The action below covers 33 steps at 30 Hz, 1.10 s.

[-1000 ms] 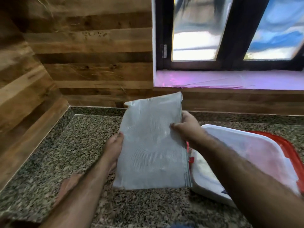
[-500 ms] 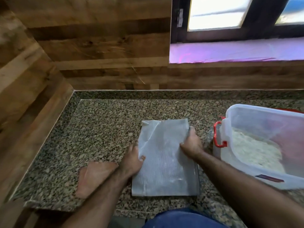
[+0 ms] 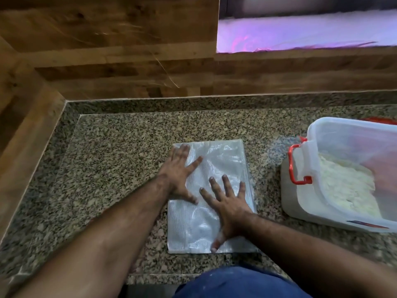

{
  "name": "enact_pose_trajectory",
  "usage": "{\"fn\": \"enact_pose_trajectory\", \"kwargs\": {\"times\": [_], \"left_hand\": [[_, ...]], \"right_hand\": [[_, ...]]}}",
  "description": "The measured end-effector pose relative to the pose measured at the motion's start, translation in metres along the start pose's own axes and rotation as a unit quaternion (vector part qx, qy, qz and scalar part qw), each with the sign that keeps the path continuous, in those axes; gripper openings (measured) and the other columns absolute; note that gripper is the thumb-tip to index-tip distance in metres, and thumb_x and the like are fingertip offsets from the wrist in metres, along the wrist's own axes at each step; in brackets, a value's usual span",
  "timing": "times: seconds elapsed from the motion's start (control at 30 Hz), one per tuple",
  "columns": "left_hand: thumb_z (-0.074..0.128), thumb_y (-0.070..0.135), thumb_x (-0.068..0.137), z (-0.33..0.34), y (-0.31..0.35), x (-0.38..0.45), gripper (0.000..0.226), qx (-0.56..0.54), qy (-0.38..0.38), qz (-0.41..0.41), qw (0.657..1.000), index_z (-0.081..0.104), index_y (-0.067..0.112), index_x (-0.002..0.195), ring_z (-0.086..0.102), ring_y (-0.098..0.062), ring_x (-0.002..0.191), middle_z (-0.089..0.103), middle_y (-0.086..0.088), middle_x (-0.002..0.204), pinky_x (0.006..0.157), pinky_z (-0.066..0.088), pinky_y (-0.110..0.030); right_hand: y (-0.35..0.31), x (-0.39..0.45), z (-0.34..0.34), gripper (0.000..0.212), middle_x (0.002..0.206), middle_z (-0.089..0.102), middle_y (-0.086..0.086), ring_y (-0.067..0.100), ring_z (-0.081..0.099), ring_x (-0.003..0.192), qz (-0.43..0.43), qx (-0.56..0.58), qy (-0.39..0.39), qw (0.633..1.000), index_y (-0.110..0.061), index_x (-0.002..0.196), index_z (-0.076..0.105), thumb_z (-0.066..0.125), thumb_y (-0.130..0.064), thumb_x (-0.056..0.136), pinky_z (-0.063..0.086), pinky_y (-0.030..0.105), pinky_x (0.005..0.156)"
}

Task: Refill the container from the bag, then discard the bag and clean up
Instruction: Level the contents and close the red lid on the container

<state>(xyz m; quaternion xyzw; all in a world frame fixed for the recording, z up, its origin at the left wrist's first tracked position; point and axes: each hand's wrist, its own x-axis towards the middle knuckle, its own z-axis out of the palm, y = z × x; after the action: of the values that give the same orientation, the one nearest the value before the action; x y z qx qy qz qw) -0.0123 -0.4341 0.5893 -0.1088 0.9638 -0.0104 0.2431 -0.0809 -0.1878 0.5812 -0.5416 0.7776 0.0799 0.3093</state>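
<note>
An empty, flat, translucent plastic bag [image 3: 219, 160] lies on the speckled granite counter [image 3: 120, 160]. My left hand [image 3: 179, 172] rests flat on the bag's left upper part, fingers spread. On its right lower part my right hand [image 3: 225, 203] presses down, palm flat and fingers apart, with white powder on the thumb. To the right stands a clear plastic container [image 3: 343, 143] with a red side clip [image 3: 294, 166]. White flour [image 3: 341, 186] fills its lower part. The lid is off.
Spilled white powder [image 3: 277, 147] dusts the counter between bag and container. Wood-panelled walls close the counter at the left and back. A red lid edge [image 3: 380, 120] shows behind the container. The counter's front edge runs just below the bag.
The bag went from held upright in both hands to lying flat on the counter. Both hands let go of its edges and now press on top. The view tilted downward.
</note>
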Motion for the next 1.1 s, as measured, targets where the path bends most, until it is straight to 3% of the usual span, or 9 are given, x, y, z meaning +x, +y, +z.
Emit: {"fn": "enact_pose_trajectory", "kwargs": {"times": [0.33, 0.5, 0.57, 0.63, 0.7, 0.8, 0.97, 1.03, 1.1], "left_hand": [[0.073, 0.103, 0.026, -0.007, -0.011, 0.020, 0.183, -0.028, -0.096, -0.020, 0.995, -0.050, 0.044, 0.148, -0.052, -0.037, 0.146, -0.061, -0.010, 0.155, 0.124, -0.020, -0.068], [0.079, 0.096, 0.040, -0.025, 0.003, 0.015, 0.178, 0.021, -0.093, -0.028, 0.995, -0.038, 0.035, 0.159, -0.028, -0.041, 0.160, -0.037, -0.015, 0.171, 0.124, -0.017, -0.070], [0.082, 0.081, 0.065, -0.039, 0.011, 0.007, 0.150, -0.001, -0.051, -0.018, 0.999, -0.015, 0.032, 0.169, 0.004, -0.034, 0.167, 0.002, -0.008, 0.181, 0.125, -0.008, -0.074], [0.073, 0.058, 0.092, -0.054, 0.020, -0.004, 0.104, -0.070, 0.024, -0.026, 0.997, 0.013, 0.028, 0.171, 0.038, -0.025, 0.158, 0.039, 0.000, 0.172, 0.127, 0.001, -0.074], [0.062, 0.044, 0.104, -0.071, 0.030, -0.019, 0.071, -0.129, 0.112, -0.052, 0.984, 0.033, 0.026, 0.166, 0.053, -0.022, 0.147, 0.054, 0.002, 0.162, 0.129, 0.013, -0.068], [0.058, 0.030, 0.105, -0.100, 0.054, -0.038, 0.042, -0.191, 0.259, -0.034, 0.946, 0.063, 0.026, 0.146, 0.067, -0.025, 0.128, 0.072, 0.000, 0.140, 0.122, 0.035, -0.056], [0.065, 0.020, 0.097, -0.157, 0.147, -0.058, 0.024, -0.285, 0.467, 0.134, 0.826, 0.079, 0.013, 0.115, 0.074, -0.028, 0.104, 0.081, -0.005, 0.111, 0.099, 0.054, -0.047], [0.066, 0.024, 0.097, -0.172, 0.194, -0.065, 0.024, -0.277, 0.498, 0.226, 0.790, 0.080, 0.010, 0.112, 0.073, -0.026, 0.105, 0.081, -0.005, 0.109, 0.099, 0.052, -0.044], [0.067, 0.035, 0.099, -0.180, 0.237, -0.066, 0.030, -0.258, 0.484, 0.287, 0.785, 0.080, 0.010, 0.111, 0.072, -0.027, 0.105, 0.080, -0.005, 0.109, 0.097, 0.052, -0.041]], "right_hand": [[-0.011, 0.004, -0.004, 0.181, 0.157, -0.059, 0.005, 0.049, -0.056, 0.139, 0.054, -0.015, -0.029, 0.998, -0.040, 0.150, -0.048, 0.072, -0.102, 0.029, -0.018, 0.092, 0.100], [-0.013, 0.003, -0.017, 0.184, 0.159, -0.056, 0.007, 0.048, -0.053, 0.141, 0.045, -0.002, -0.064, 0.997, -0.039, 0.154, -0.043, 0.078, -0.098, 0.028, -0.018, 0.093, 0.102], [-0.014, -0.003, -0.040, 0.172, 0.171, -0.039, 0.008, 0.048, -0.036, 0.154, 0.041, 0.026, -0.083, 0.995, -0.038, 0.165, -0.023, 0.085, -0.089, 0.041, -0.012, 0.088, 0.113], [-0.016, -0.019, -0.074, 0.135, 0.180, -0.007, 0.010, 0.040, -0.001, 0.165, 0.027, 0.006, -0.040, 0.999, -0.030, 0.169, 0.017, 0.088, -0.074, 0.063, 0.001, 0.076, 0.124], [-0.013, -0.044, -0.108, 0.104, 0.178, 0.016, 0.009, 0.031, 0.020, 0.163, 0.029, -0.032, 0.052, 0.998, -0.029, 0.162, 0.038, 0.087, -0.063, 0.076, 0.006, 0.070, 0.129], [0.006, -0.096, -0.156, 0.087, 0.162, 0.047, 0.001, 0.023, 0.043, 0.151, 0.080, -0.019, 0.174, 0.981, -0.033, 0.155, 0.045, 0.086, -0.053, 0.081, 0.009, 0.065, 0.130], [0.072, -0.187, -0.199, 0.069, 0.154, 0.056, -0.007, 0.019, 0.052, 0.144, 0.197, 0.006, 0.281, 0.939, -0.036, 0.152, 0.050, 0.079, -0.046, 0.090, 0.013, 0.058, 0.129], [0.104, -0.219, -0.197, 0.062, 0.156, 0.057, -0.006, 0.019, 0.051, 0.146, 0.239, 0.033, 0.310, 0.919, -0.033, 0.150, 0.054, 0.077, -0.041, 0.093, 0.014, 0.058, 0.130], [0.138, -0.248, -0.190, 0.055, 0.152, 0.062, -0.003, 0.022, 0.055, 0.143, 0.277, 0.064, 0.333, 0.899, -0.031, 0.145, 0.061, 0.078, -0.038, 0.094, 0.021, 0.056, 0.130]]}}
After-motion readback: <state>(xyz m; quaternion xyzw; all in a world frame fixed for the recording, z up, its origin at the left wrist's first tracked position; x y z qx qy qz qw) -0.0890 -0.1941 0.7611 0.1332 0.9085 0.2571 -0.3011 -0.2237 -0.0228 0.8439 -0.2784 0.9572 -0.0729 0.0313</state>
